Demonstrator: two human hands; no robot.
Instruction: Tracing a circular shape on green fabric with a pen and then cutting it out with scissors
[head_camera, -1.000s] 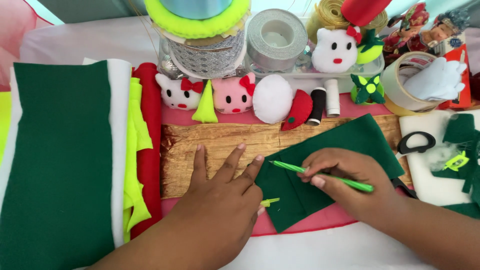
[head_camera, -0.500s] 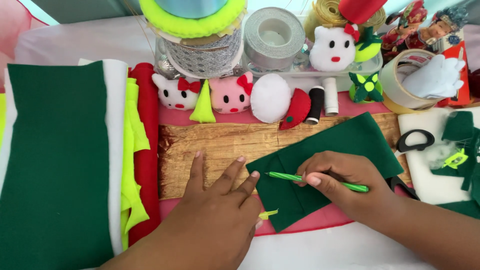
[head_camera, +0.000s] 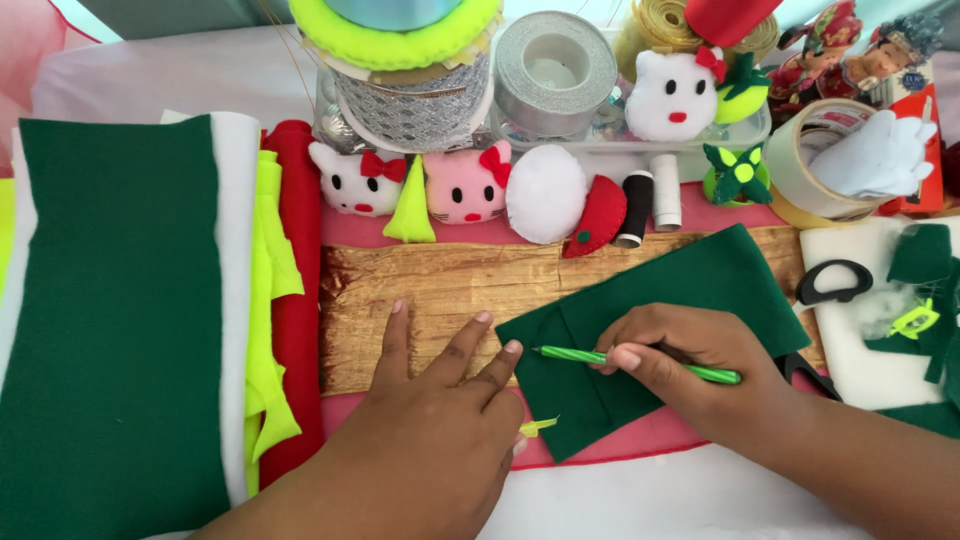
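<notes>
The right hand (head_camera: 690, 360) holds a thin green pen (head_camera: 640, 362) with the fingers wrapped tight around it. The pen lies almost flat, and its tip points left and touches a piece of dark green felt (head_camera: 700, 290). The felt lies tilted near the front edge of the surface, partly on a golden wooden board (head_camera: 440, 290) and partly on a pink cloth (head_camera: 640, 445) that sits under the board.

The left hand (head_camera: 440, 410) holds nothing. It lies flat with its fingers spread wide on the board. One fingertip touches the left corner of the felt and presses it down. A tiny yellow scrap (head_camera: 538, 427) sticks out just beside this hand.

At the left edge of the surface sit big sheets of felt: dark green (head_camera: 110, 320), then white, then bright yellow (head_camera: 265, 300), then red (head_camera: 298, 230).

Behind the board, in a row, are a white cat toy (head_camera: 352, 180), a pink cat toy (head_camera: 465, 185), a white fluffy ball (head_camera: 545, 193), a black spool of thread (head_camera: 635, 205) and a white spool (head_camera: 665, 190). Toward the back edge is a roll of silver tape (head_camera: 552, 70).

Near the right edge is a pair of black scissors (head_camera: 832, 282) on a white sheet, and a big roll of tan tape (head_camera: 820, 160) behind it.
</notes>
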